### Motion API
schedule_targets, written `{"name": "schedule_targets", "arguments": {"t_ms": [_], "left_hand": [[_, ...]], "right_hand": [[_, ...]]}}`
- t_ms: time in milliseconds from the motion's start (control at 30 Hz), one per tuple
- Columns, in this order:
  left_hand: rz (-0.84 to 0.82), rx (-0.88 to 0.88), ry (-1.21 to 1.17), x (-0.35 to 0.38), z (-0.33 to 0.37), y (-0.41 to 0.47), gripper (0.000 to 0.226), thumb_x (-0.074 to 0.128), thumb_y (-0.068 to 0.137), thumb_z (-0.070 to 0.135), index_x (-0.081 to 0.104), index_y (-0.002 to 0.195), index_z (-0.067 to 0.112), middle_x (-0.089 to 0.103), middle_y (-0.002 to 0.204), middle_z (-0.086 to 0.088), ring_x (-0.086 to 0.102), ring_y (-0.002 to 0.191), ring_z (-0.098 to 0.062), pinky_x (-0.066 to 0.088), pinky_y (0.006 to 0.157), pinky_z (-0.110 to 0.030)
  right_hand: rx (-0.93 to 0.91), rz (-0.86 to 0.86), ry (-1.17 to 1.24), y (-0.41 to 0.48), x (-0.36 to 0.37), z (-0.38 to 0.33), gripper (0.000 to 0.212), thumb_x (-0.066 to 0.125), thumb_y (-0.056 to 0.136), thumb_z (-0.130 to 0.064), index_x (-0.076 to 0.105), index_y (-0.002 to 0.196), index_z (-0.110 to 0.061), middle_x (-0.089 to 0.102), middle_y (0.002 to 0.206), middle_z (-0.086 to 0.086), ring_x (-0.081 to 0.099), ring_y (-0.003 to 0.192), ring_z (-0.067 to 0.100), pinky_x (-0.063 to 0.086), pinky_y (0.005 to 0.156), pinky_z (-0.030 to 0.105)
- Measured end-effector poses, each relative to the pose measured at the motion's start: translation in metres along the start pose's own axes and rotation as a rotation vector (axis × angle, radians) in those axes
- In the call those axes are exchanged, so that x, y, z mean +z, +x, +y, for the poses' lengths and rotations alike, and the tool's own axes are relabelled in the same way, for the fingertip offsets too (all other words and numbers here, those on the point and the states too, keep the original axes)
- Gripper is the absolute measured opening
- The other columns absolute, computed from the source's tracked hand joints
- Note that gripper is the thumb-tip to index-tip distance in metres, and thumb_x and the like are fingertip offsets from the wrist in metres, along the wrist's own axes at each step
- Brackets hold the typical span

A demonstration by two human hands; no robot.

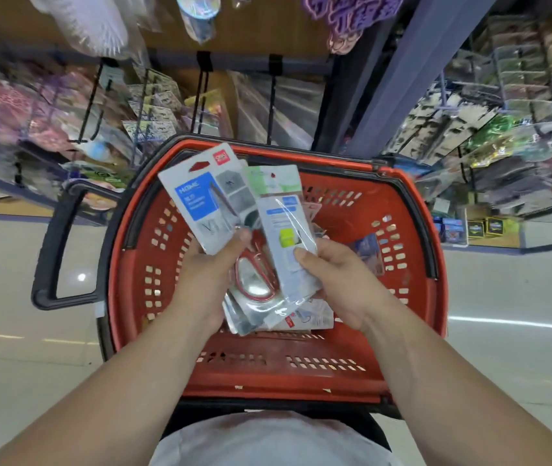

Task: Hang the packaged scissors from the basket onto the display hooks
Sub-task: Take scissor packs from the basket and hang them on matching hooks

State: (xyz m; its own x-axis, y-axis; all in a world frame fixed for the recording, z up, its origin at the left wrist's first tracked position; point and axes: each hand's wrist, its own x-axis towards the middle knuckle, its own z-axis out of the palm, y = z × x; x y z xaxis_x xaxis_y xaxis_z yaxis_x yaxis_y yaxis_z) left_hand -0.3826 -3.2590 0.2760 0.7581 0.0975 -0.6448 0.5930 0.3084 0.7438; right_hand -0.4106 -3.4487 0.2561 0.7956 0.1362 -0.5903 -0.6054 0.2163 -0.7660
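A red plastic basket (412, 264) stands on the floor right in front of me. Over it, my left hand (207, 274) holds a white scissors pack with a blue HOME label (197, 200), and red-handled scissors in a clear pack (254, 280) hang beneath it. My right hand (338, 280) grips a pale blue scissors pack with a yellow square (284, 230), a green-topped card behind it. More packs (315, 317) lie in the basket. Black display hooks (200, 99) stick out from the wooden panel beyond the basket.
The basket's black pull handle (56, 250) juts out to the left. Packaged goods hang on hooks at the left (15, 112). A blue post (399, 72) and wire racks of goods (503, 129) stand to the right. Pale floor lies on both sides.
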Motion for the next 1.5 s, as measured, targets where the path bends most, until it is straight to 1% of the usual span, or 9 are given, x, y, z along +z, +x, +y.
{"name": "schedule_targets", "arguments": {"t_ms": [233,433,633,767,833,967,1200,1333,1500], "left_hand": [[-0.004,-0.028,0.043,-0.004,-0.004,0.000,0.029,0.069,0.096,0.008,0.073,0.124,0.015,0.079,0.118,-0.011,0.076,0.107,-0.034,0.064,0.082,-0.045],[-0.103,-0.141,-0.112,-0.011,-0.002,-0.002,0.057,0.053,0.087,0.067,0.081,0.116,0.028,0.076,0.127,-0.011,0.075,0.114,-0.030,0.063,0.093,-0.051],[-0.054,-0.095,0.103,-0.034,-0.009,0.010,0.045,0.079,0.073,0.011,0.075,0.117,0.016,0.080,0.114,-0.011,0.079,0.097,-0.026,0.065,0.074,-0.038],[-0.025,-0.104,0.202,-0.045,-0.009,0.016,0.031,0.072,0.090,-0.001,0.075,0.115,0.018,0.081,0.110,-0.004,0.078,0.103,-0.024,0.062,0.078,-0.037],[-0.020,-0.085,0.271,-0.048,-0.006,0.016,0.031,0.069,0.091,-0.003,0.074,0.111,0.020,0.082,0.104,0.001,0.080,0.094,-0.017,0.062,0.070,-0.029],[0.036,-0.050,0.314,-0.056,0.004,0.015,0.031,0.069,0.092,-0.003,0.074,0.109,0.023,0.083,0.102,0.003,0.080,0.093,-0.015,0.062,0.074,-0.034],[0.008,-0.037,0.299,-0.060,0.008,0.007,0.046,0.074,0.069,0.013,0.075,0.115,0.019,0.081,0.112,-0.005,0.078,0.103,-0.025,0.058,0.088,-0.044],[0.028,-0.040,0.283,-0.059,0.005,0.004,0.044,0.082,0.068,0.007,0.076,0.110,0.020,0.081,0.111,-0.004,0.078,0.103,-0.025,0.058,0.092,-0.045],[0.105,-0.035,0.261,-0.050,-0.001,0.006,0.031,0.071,0.090,-0.004,0.075,0.112,0.017,0.082,0.108,-0.004,0.079,0.099,-0.023,0.060,0.088,-0.042]], "right_hand": [[-0.095,-0.030,-0.384,0.002,0.019,-0.006,0.047,0.072,0.098,-0.021,0.053,0.133,-0.046,0.070,0.116,-0.027,0.068,0.101,-0.008,0.056,0.087,0.018],[-0.149,-0.007,-0.281,0.009,0.043,0.006,0.056,0.070,0.099,-0.012,0.055,0.149,-0.032,0.072,0.126,-0.020,0.069,0.112,-0.001,0.056,0.094,0.024],[-0.114,-0.157,-0.369,0.025,0.039,0.016,0.062,0.074,0.097,-0.024,0.049,0.153,-0.034,0.064,0.131,-0.026,0.063,0.109,-0.011,0.049,0.091,0.014],[-0.023,0.037,-0.264,0.049,-0.008,0.033,0.031,0.063,0.104,-0.030,0.063,0.135,-0.035,0.069,0.119,0.005,0.064,0.095,0.015,0.051,0.079,0.028],[0.083,0.189,-0.484,0.069,-0.042,0.051,0.039,0.063,0.103,-0.034,0.060,0.141,-0.026,0.065,0.131,0.010,0.062,0.108,0.019,0.049,0.085,0.029],[0.396,0.013,-1.102,0.104,-0.076,0.108,0.067,0.070,0.094,-0.048,0.050,0.152,-0.020,0.053,0.152,0.009,0.054,0.133,0.028,0.047,0.105,0.033],[0.337,0.015,-1.591,0.125,-0.070,0.154,0.036,0.064,0.098,-0.028,0.064,0.132,-0.017,0.064,0.134,0.008,0.060,0.124,0.033,0.055,0.097,0.041],[0.260,-0.095,-1.384,0.119,-0.073,0.151,0.024,0.061,0.103,-0.024,0.063,0.120,-0.008,0.067,0.122,0.015,0.062,0.114,0.035,0.049,0.088,0.034],[-0.089,0.146,-0.968,0.079,-0.075,0.079,0.018,0.061,0.102,-0.011,0.051,0.087,-0.014,0.058,0.078,0.006,0.055,0.075,0.023,0.036,0.060,0.022]]}}
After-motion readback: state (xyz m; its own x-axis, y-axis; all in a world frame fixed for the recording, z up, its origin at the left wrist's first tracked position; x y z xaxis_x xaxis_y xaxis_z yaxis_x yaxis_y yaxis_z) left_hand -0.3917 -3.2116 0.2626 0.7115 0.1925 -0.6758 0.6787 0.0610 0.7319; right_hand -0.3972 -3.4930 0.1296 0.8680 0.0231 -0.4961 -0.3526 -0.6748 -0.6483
